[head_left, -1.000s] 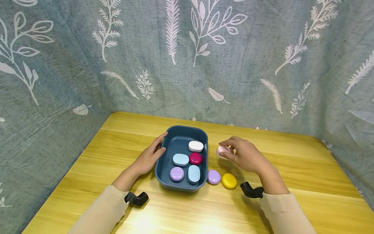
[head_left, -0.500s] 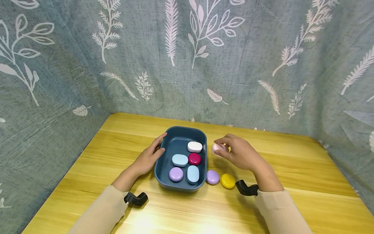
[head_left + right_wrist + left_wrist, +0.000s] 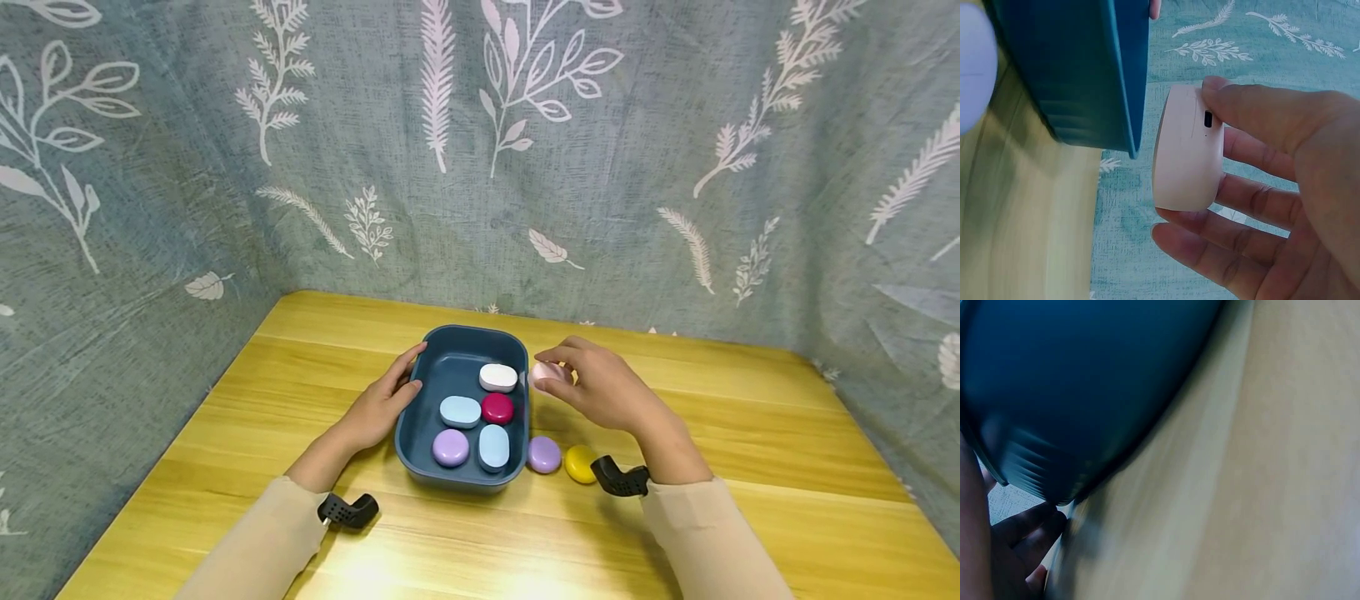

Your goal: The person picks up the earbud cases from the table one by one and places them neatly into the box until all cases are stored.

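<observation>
Two hands working | right hand [image 3: 600, 387] is pinching pale pink oval plastic case [image 3: 1186, 150], right wrist exposing its port | left hand [image 3: 382, 404] is resting, fingers relaxed, against dark blue plastic tub [image 3: 450, 350] on desk [image 3: 750, 433]

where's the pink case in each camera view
Head: the pink case sits centre, pinched by the right hand beside the bin's right rim.
Left wrist: not in view.
Right wrist: pink case at centre, between thumb and fingers.
Shared landmark: the blue bin.
</observation>
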The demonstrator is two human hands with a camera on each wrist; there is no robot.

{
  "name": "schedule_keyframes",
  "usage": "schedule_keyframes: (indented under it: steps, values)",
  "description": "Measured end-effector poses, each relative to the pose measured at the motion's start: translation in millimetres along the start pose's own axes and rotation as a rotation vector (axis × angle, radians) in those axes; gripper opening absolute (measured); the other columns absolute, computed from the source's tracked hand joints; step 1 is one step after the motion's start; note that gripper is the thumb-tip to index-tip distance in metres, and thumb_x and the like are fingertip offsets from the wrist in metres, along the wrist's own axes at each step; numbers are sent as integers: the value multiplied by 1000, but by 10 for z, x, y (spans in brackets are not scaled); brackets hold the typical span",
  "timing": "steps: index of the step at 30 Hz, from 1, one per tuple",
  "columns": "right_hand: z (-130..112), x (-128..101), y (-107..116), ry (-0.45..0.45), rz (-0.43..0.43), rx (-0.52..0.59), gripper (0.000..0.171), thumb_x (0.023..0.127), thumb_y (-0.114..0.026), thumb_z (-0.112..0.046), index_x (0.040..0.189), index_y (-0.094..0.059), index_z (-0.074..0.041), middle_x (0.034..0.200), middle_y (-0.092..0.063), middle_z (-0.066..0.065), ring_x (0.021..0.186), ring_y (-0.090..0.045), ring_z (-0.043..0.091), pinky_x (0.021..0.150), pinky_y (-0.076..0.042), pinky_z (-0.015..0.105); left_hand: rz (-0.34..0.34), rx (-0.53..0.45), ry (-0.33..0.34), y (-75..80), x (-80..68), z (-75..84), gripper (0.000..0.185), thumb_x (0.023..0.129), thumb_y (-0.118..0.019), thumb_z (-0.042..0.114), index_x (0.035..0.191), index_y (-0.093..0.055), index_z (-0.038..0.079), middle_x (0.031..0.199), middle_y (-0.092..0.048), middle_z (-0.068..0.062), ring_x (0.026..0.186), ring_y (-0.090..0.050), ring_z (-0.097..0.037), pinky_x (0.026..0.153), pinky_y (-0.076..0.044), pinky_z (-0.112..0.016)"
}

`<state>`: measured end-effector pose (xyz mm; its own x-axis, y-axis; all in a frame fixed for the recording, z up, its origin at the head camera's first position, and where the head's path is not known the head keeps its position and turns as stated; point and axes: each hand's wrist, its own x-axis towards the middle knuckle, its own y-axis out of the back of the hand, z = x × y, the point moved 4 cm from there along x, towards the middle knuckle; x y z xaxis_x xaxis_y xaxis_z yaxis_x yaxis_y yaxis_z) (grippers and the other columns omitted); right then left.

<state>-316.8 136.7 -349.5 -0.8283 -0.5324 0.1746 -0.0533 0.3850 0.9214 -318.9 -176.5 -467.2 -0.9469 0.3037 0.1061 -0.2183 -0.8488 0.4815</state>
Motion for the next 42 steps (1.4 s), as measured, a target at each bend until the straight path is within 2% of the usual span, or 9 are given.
schedule_keyframes:
  steps: [13,42]
  values:
    - [-105,82,10,36,3,2,37,101,-68,-40,127,-74,-13,111,-69,1,88,-60,18,77,-49,34,18,24,-6,-1,7,-3,57,111,-45,35,164,-23,41,161,-46,-14,146,-48,-36,119,-38,-59]
    - [-290,248,-58,47,-10,18,39,102,-67,-41,130,-72,-15,116,-68,2,88,-60,16,77,-50,33,6,13,-12,0,5,-9,57,112,-44,36,164,-21,43,161,-45,-14,147,-47,-36,118,-39,-59]
